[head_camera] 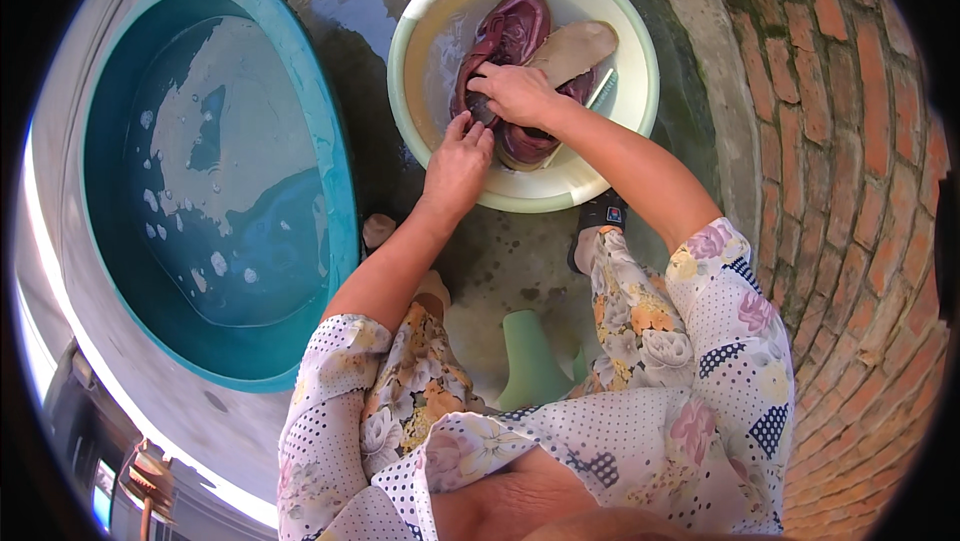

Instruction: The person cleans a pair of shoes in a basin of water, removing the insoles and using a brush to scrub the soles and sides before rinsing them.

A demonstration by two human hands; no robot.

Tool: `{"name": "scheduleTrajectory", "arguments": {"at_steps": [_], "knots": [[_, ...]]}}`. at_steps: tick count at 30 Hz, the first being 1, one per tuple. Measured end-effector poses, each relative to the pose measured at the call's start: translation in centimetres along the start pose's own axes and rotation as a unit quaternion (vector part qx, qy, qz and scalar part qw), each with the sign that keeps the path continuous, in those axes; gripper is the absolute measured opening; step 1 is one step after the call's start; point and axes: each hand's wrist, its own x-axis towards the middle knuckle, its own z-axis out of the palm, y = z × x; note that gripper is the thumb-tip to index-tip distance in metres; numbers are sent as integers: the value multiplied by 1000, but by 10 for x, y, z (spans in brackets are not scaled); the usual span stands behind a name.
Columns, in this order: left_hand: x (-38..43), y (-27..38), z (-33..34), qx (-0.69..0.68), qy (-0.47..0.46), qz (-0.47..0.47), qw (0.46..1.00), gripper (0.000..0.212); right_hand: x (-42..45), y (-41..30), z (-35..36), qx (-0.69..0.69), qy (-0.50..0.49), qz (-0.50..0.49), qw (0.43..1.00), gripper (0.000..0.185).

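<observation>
A dark red shoe (pixel 517 23) lies in a pale green and cream plastic basin (pixel 416 102) with shallow water. My left hand (pixel 459 162) is at its heel end, fingertips against the rim of the opening. With bent fingers, my right hand (pixel 517 94) grips the shoe at its opening; whatever the fingertips touch inside is partly hidden. Beside it lies a second dark red shoe (pixel 521 147), partly covered by my right hand and forearm. A tan insole (pixel 581 49) rests across that shoe's upper part. A brush with green bristles (pixel 604 90) leans at the basin's right side.
At left stands a large teal plastic tub (pixel 341 188) of water with patches of foam. A brick wall (pixel 825 128) rises at right behind a concrete ledge (pixel 694 38). My feet flank the basin's near side on wet concrete. A green plastic object (pixel 529 361) lies between my legs.
</observation>
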Motion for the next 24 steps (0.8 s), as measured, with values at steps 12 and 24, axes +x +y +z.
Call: {"name": "scheduleTrajectory", "arguments": {"at_steps": [12,24], "knots": [[4,-3,4,11,0,-6,1000,34,10,2,6,-100,6,-48,994,24],[1,-2,6,-28,7,-49,998,33,-2,7,13,-36,93,-58,993,21]]}}
